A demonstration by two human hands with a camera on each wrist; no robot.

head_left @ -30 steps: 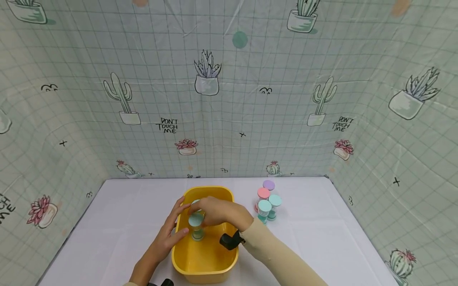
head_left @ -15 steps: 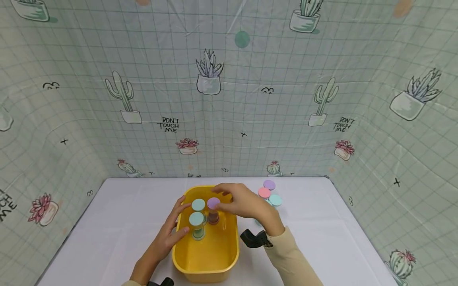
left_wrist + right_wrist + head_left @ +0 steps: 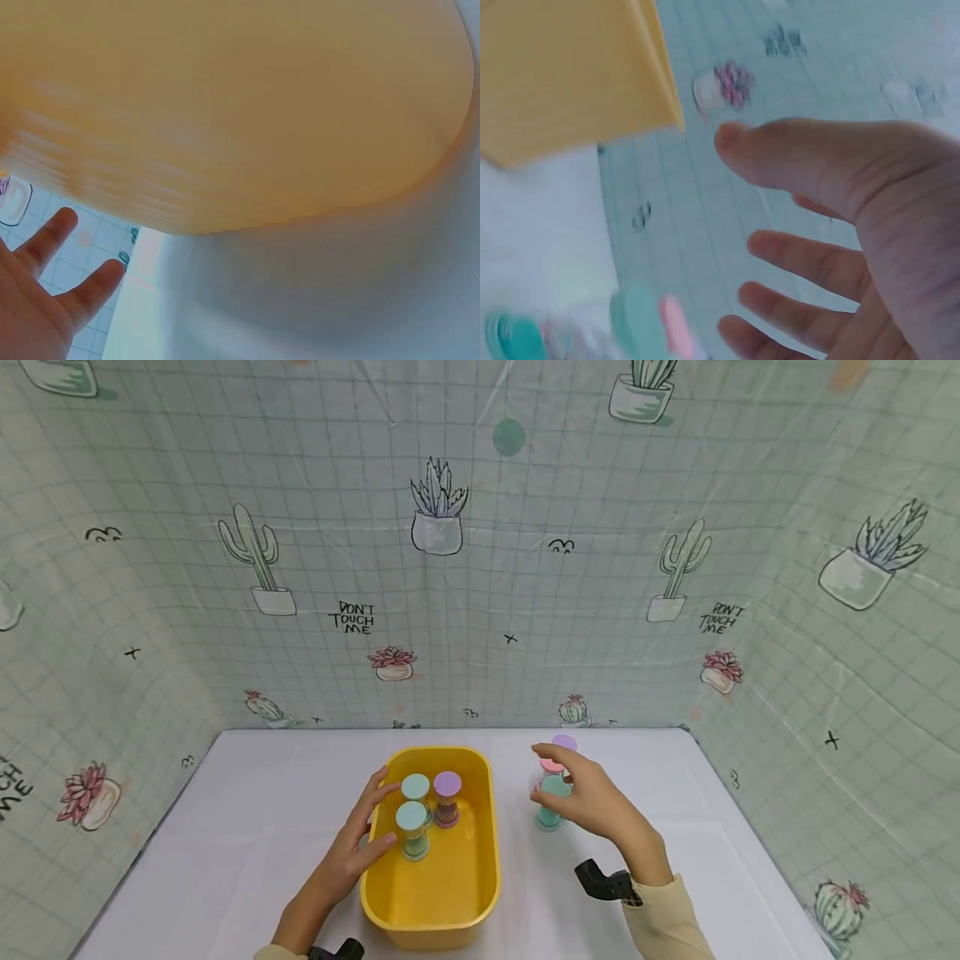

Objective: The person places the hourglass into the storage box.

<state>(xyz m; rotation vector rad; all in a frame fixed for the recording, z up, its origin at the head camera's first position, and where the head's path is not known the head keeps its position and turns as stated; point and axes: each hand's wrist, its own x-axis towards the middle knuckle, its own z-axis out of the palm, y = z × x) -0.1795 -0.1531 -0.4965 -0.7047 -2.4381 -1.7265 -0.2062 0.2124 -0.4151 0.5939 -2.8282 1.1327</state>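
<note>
My left hand [image 3: 352, 835] rests at the left rim of a yellow bin [image 3: 442, 893], its fingers extended. Inside the bin, two teal-capped sand timers [image 3: 411, 817] and one purple-capped sand timer [image 3: 447, 785] stand upright. To the right of the bin, my right hand [image 3: 600, 802] holds nothing. Its thumb and fingers are spread apart close over a teal-capped sand timer [image 3: 553, 787]. Behind that one are a pink-capped timer [image 3: 550, 766] and a purple-capped timer [image 3: 564, 742], partly hidden by the hand. In the right wrist view the timers [image 3: 634, 322] are blurred.
Everything stands on a white-covered table [image 3: 262, 810]. A cloth backdrop [image 3: 510, 593] with a grid and cactus prints rises behind the table and along both sides. The bin's wall [image 3: 262, 112] fills much of the left wrist view.
My right hand has come out of the bin, leaving the purple-capped timer standing there, and has moved right to the group of timers on the table. The left hand has stayed at the rim.
</note>
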